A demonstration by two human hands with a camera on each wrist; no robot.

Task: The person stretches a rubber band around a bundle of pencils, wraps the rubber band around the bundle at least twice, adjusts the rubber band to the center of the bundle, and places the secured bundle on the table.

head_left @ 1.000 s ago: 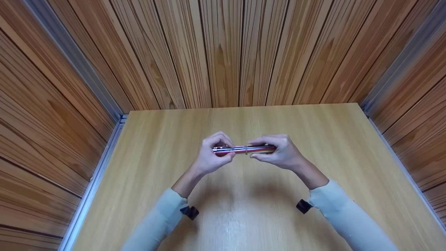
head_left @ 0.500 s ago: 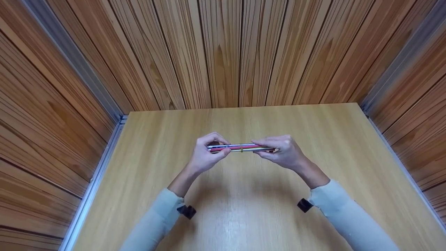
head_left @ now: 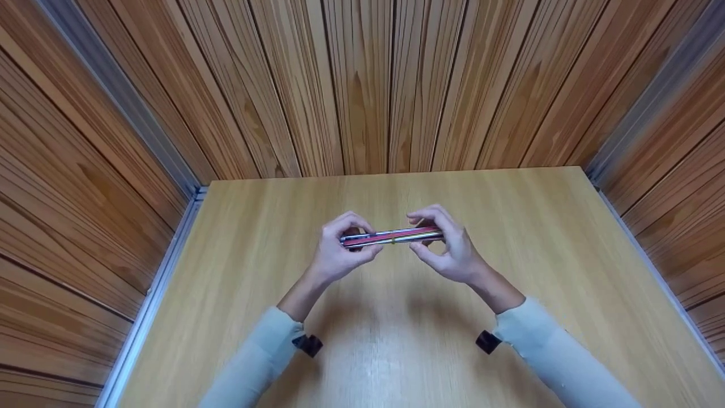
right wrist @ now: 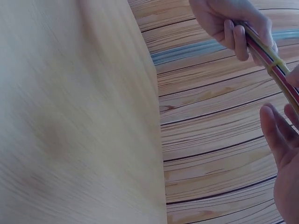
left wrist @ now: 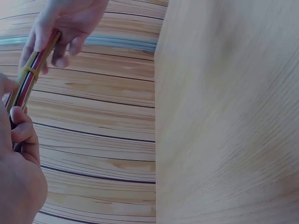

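A thin bundle of pencils point(head_left: 396, 236), red, dark and silvery, is held level above the table. Around its middle runs a yellow rubber band point(left wrist: 29, 71). My left hand point(head_left: 340, 249) grips the left end between thumb and fingers, which hide that end. At the other end my right hand point(head_left: 447, 246) has its fingers and thumb spread around the bundle; in the head view a gap shows between thumb and pencils. From the right wrist view, lower fingers point(right wrist: 275, 128) stand off the bundle, while a fingertip at the frame edge seems to touch it.
Below the hands lies a light wooden table point(head_left: 374, 334). Wood-plank walls point(head_left: 362, 85) enclose the back and sides, with metal rails point(head_left: 153, 289) along the side edges. A small black camera hangs at each sleeve cuff.
The bundle first shifted slightly left and now tilts up at its right end. My right hand has loosened, its thumb and index finger spreading apart, while my left keeps its grip.
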